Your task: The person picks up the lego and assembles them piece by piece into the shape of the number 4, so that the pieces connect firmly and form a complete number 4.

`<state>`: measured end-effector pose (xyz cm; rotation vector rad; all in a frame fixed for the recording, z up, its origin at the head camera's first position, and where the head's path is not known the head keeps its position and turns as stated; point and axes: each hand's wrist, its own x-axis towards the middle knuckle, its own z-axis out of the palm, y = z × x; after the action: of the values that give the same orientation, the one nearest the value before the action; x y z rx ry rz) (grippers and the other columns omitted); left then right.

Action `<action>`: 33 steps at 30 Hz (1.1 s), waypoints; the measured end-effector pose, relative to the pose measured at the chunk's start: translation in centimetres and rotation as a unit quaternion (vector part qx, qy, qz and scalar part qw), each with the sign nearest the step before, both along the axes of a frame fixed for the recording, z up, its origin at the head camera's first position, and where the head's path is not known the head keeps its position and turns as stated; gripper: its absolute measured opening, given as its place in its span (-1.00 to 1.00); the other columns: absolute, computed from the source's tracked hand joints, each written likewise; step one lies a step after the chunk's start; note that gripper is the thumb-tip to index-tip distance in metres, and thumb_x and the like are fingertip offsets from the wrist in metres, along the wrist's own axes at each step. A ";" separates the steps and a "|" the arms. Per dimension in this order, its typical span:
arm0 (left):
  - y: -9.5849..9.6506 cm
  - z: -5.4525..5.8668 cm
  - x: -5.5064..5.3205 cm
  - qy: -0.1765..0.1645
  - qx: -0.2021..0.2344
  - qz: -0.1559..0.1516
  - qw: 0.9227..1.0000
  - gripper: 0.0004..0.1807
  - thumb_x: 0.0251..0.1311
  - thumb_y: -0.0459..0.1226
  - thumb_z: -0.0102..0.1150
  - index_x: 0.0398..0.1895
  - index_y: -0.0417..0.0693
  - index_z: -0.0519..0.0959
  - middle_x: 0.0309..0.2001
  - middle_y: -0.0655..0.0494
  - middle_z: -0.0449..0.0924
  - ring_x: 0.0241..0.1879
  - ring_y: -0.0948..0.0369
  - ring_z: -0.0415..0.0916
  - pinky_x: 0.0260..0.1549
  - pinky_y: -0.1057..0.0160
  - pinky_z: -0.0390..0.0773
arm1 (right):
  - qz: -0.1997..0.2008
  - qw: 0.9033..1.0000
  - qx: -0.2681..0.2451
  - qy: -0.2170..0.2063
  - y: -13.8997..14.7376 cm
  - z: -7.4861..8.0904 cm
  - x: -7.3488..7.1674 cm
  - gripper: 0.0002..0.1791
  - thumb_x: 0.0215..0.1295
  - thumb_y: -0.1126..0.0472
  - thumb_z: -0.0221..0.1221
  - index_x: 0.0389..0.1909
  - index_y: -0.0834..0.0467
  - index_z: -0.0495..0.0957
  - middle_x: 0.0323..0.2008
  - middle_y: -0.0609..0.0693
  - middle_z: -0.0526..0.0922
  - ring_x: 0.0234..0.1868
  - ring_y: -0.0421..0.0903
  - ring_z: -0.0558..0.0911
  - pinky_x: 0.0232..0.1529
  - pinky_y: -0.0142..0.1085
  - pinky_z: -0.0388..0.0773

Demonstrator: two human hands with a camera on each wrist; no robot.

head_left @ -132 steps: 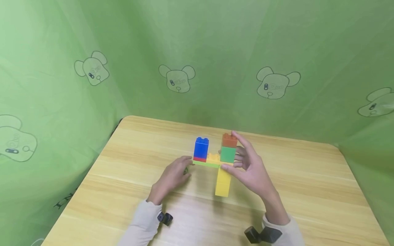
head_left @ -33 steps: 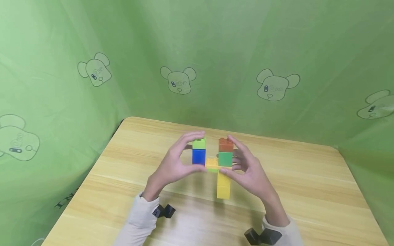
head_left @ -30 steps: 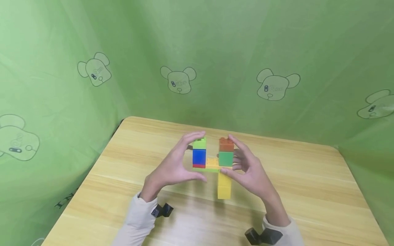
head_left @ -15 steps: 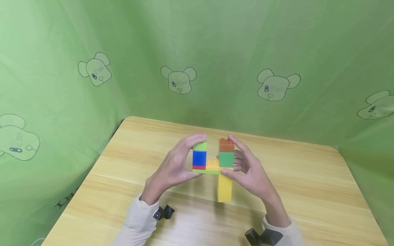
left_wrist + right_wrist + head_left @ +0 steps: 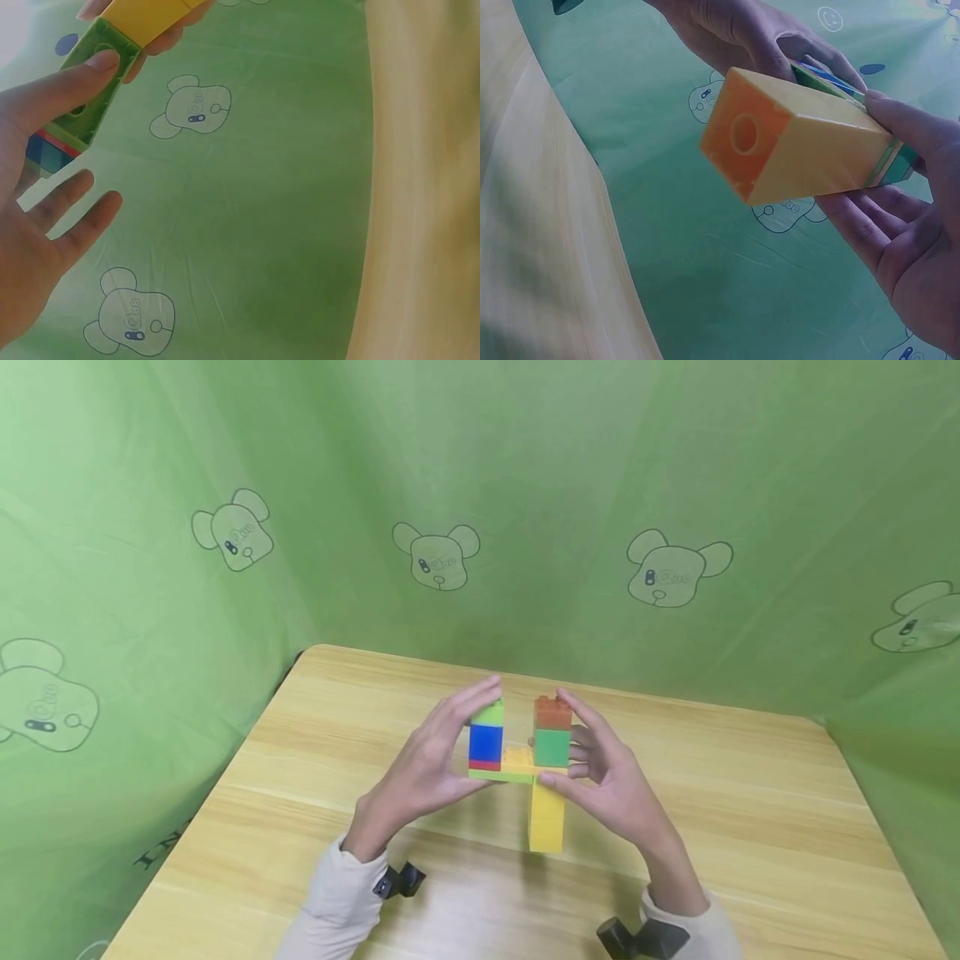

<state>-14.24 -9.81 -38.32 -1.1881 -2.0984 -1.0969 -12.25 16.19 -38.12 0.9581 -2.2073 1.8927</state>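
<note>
A toy building-block structure (image 5: 517,764) is held off the table by both hands. Its left column stacks a lime brick (image 5: 487,716) over a blue brick (image 5: 485,743) and a thin red layer. On the right, a brown-orange brick (image 5: 552,713) tops a green brick (image 5: 552,747), with a yellow column (image 5: 547,817) below. My left hand (image 5: 431,760) spans the left column, fingers by the lime brick, thumb against the underside of the lime plate (image 5: 97,97). My right hand (image 5: 618,772) grips the right column, index finger at its top and thumb near the plate's front.
Beneath is a light wooden table (image 5: 315,760). A green curtain (image 5: 540,460) printed with bear heads surrounds it at the back and sides. Both sleeves carry small black camera mounts (image 5: 401,878).
The left hand, earlier low beside the structure, has added a lime brick onto the blue one. Its thumb has come back under the plate since a second ago. The right hand keeps its hold.
</note>
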 end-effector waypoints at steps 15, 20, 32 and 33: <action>0.1 -2.3 -0.6 -0.035 0.028 0.002 0.999 0.15 -0.18 -0.47 0.68 0.52 -0.34 0.19 0.50 -0.21 0.28 0.46 -0.06 0.29 0.38 0.05 0.46 | -0.018 0.990 0.114 -0.086 0.8 -0.9 0.0 0.42 0.05 0.34 0.57 0.68 -0.31 -0.24 0.63 0.25 -0.04 0.25 0.29 0.55 0.03 -0.20 0.74; 0.3 -4.5 -0.9 -0.087 0.024 0.012 0.996 0.15 -0.13 -0.49 0.64 0.57 -0.27 0.17 0.55 -0.15 0.23 0.50 -0.01 0.25 0.47 0.10 0.33 | -0.018 0.982 0.164 -0.096 1.0 -1.9 -0.2 0.48 0.01 0.20 0.61 0.68 -0.25 -0.34 0.66 0.18 -0.14 0.18 0.21 0.57 0.03 -0.24 0.73; 0.9 -8.6 -1.8 -0.182 0.004 0.044 0.982 0.17 -0.15 -0.52 0.64 0.59 -0.25 0.16 0.55 -0.15 0.23 0.44 -0.07 0.34 0.44 0.09 0.35 | -0.031 0.975 0.164 -0.144 0.9 -5.8 -1.2 0.39 0.07 0.19 0.58 0.70 -0.14 -0.25 0.67 0.12 -0.14 0.28 0.38 0.49 -0.03 -0.30 0.74; 0.9 -8.9 -1.9 -0.194 0.005 0.044 0.980 0.17 -0.15 -0.52 0.64 0.59 -0.25 0.16 0.55 -0.14 0.23 0.41 -0.07 0.37 0.41 0.10 0.39 | -0.033 0.975 0.167 -0.144 0.9 -6.2 -1.3 0.39 0.07 0.18 0.58 0.70 -0.11 -0.24 0.67 0.11 -0.13 0.29 0.39 0.48 -0.03 -0.31 0.74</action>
<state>-16.09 -8.91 -47.24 -0.9201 -2.4029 -1.3848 -13.51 17.05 -44.27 0.6672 -2.7531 1.7602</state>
